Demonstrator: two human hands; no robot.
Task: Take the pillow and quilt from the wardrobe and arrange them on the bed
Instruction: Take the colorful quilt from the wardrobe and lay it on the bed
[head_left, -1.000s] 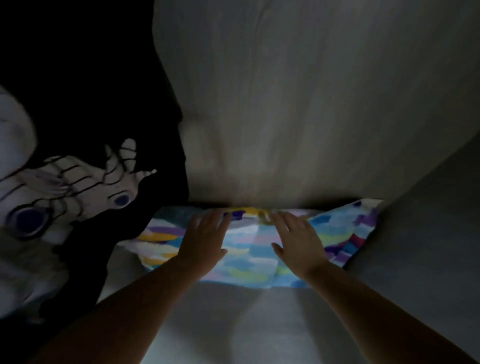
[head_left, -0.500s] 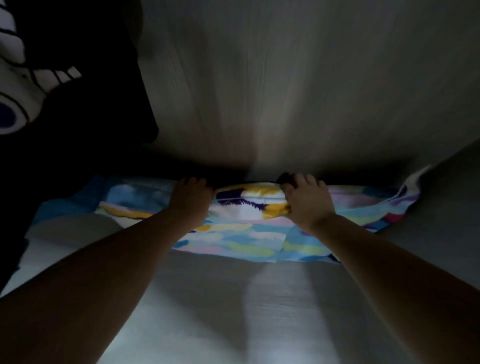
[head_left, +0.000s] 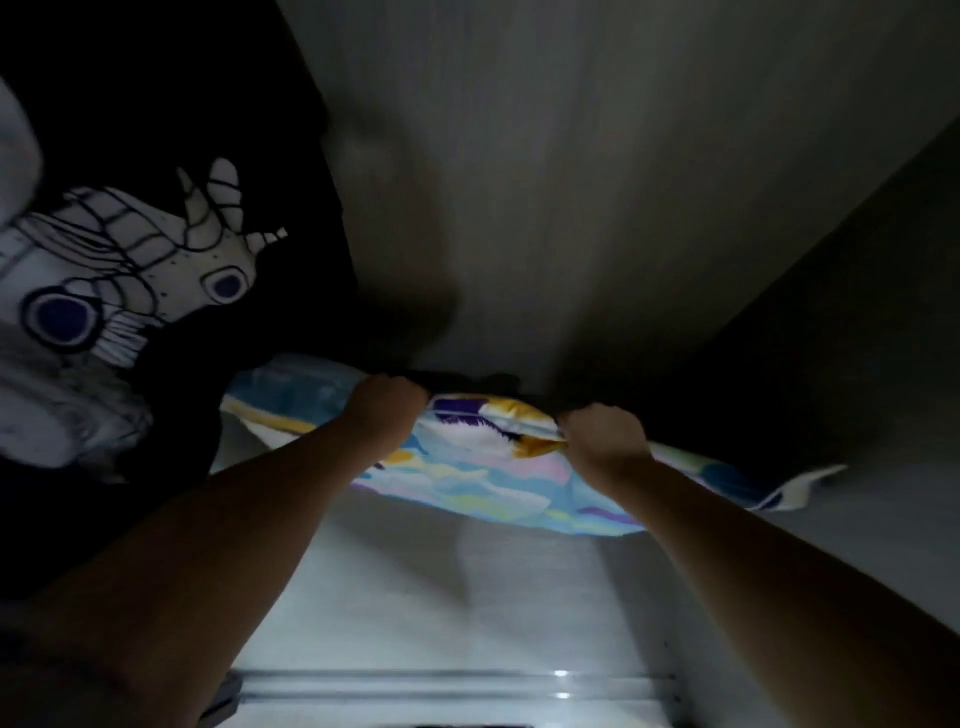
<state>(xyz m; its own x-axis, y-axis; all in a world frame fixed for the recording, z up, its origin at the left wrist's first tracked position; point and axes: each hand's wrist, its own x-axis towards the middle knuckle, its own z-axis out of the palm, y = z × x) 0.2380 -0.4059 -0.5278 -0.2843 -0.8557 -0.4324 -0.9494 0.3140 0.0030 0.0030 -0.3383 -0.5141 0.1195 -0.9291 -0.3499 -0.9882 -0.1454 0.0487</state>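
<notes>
Inside a dim wardrobe with pale grey wood-grain panels (head_left: 597, 182), a person reaches in with both bare arms and takes hold of a soft pillow in a bright cover of blue, yellow, pink and purple patches (head_left: 483, 467). The left hand (head_left: 387, 410) is closed into a fist on the pillow's far edge, fingers curled over the fabric; the right hand (head_left: 605, 434) is likewise clenched on the same edge, just to the right, with a bunched fold of yellow and purple cloth between the two fists. The pillow lies at the back of the pale wardrobe shelf (head_left: 415, 587), against the rear panel, its near side raised a little off the shelf surface and its right corner trailing out as a thin white-edged flap (head_left: 802, 486) toward the darker side wall (head_left: 857, 322). Whether the pillow's back edge touches the rear panel cannot be told in the shadow there. To the left hangs a black garment printed with a white line-drawn creature with dark blue round eyes (head_left: 130, 275); its lower part falls in front of the pillow's left end and hides it. Along the bottom of the view runs a shiny metal rail (head_left: 457, 686) catching two small points of light. Both forearms stretch forward from the lower corners of the view, well lit only near the wrists
</notes>
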